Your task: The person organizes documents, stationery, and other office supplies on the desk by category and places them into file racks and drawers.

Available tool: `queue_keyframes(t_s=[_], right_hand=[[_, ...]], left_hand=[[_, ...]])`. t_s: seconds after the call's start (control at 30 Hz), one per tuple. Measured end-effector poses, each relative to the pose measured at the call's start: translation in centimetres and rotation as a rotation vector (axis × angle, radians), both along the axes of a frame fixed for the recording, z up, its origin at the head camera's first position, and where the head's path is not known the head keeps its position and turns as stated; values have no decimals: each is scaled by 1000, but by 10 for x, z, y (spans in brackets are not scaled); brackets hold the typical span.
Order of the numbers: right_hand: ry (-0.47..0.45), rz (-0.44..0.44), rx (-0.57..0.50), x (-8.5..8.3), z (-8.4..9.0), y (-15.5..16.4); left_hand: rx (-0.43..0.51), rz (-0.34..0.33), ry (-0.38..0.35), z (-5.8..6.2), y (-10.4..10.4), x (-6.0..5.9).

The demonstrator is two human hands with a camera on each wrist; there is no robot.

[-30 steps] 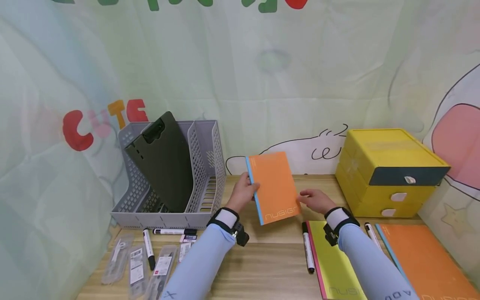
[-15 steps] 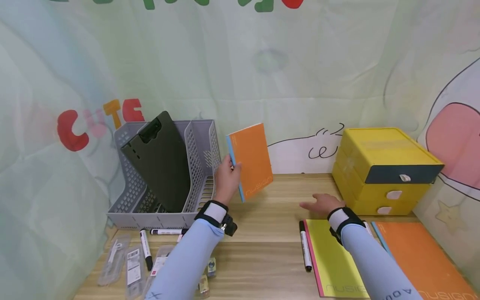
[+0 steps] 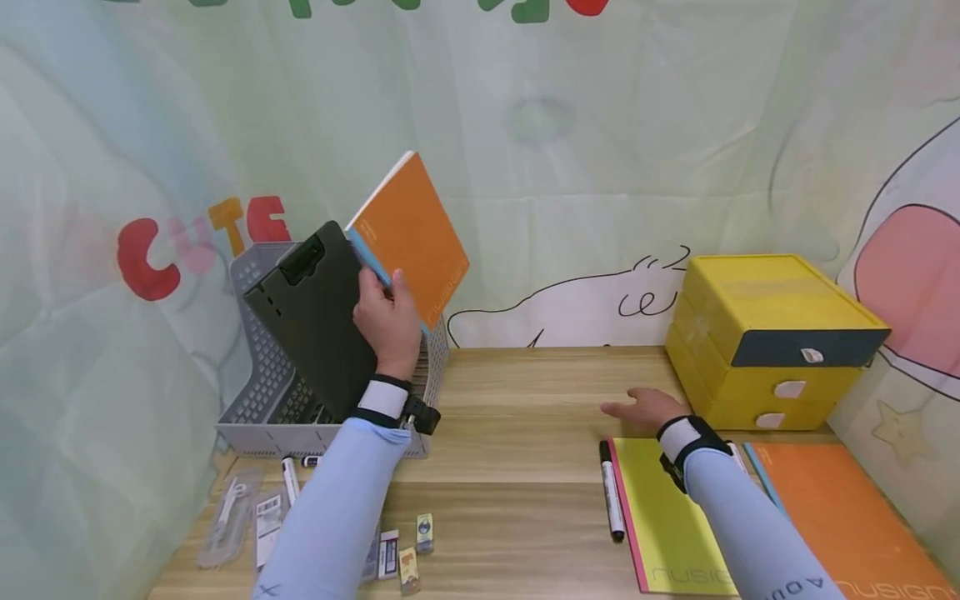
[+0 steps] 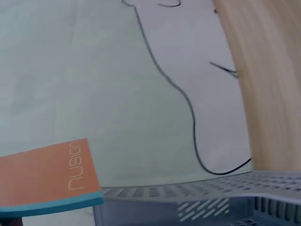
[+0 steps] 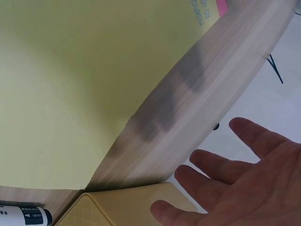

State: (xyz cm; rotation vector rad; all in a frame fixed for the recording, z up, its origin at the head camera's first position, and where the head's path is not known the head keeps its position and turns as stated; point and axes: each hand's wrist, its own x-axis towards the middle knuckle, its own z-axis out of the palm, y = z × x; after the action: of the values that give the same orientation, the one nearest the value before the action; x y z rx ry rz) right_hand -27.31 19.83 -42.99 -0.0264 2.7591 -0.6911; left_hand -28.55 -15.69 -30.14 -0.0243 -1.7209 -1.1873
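Note:
My left hand (image 3: 387, 321) grips an orange notebook (image 3: 411, 238) with a blue spine, held tilted in the air above the grey file rack (image 3: 405, 275). The left wrist view shows a corner of that orange notebook (image 4: 47, 176) over the grey file rack's rim (image 4: 197, 195). A dark clipboard (image 3: 318, 317) leans in the rack just left of the hand. My right hand (image 3: 645, 407) hovers flat over the wooden table (image 3: 517, 400) with straight fingers, holding nothing; in the right wrist view the right hand (image 5: 240, 188) is spread.
A yellow drawer box (image 3: 780, 337) stands at the back right. A yellow-green notebook (image 3: 667, 525) and another orange notebook (image 3: 847, 525) lie at the front right, with a black marker (image 3: 611, 500) beside them. Markers and packaged items (image 3: 262, 517) lie front left.
My left hand has lifted the orange notebook up and to the left, from mid-table to above the file rack. The right hand let go of it and stayed low over the table.

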Motion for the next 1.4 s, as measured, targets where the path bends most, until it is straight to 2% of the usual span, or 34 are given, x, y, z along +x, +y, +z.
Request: queue_keyframes(t_s=[0.17, 0.27, 0.4, 0.57, 0.7, 0.83, 1.1, 1.23, 1.4], right_hand=[[-5, 3, -8, 0, -2, 0], [-9, 3, -9, -1, -4, 0], [-16, -7, -13, 0, -5, -1], [-17, -13, -7, 2, -5, -1], [-9, -10, -1, 5, -5, -1], [-9, -3, 4, 4, -8, 1], [1, 8, 9, 0, -6, 2], [0, 5, 15, 2, -5, 2], [25, 5, 17, 4, -9, 5]], left_hand=[[41, 44, 93, 13, -15, 0], [59, 86, 112, 17, -23, 0], [97, 121, 88, 14, -33, 0], [131, 161, 61, 4, -43, -2], [117, 215, -6, -10, -48, -5], [78, 251, -105, -28, -51, -9], [16, 219, -321, -63, -51, -19], [9, 218, -425, -74, -48, -22], [34, 188, -511, -88, -45, -26]])
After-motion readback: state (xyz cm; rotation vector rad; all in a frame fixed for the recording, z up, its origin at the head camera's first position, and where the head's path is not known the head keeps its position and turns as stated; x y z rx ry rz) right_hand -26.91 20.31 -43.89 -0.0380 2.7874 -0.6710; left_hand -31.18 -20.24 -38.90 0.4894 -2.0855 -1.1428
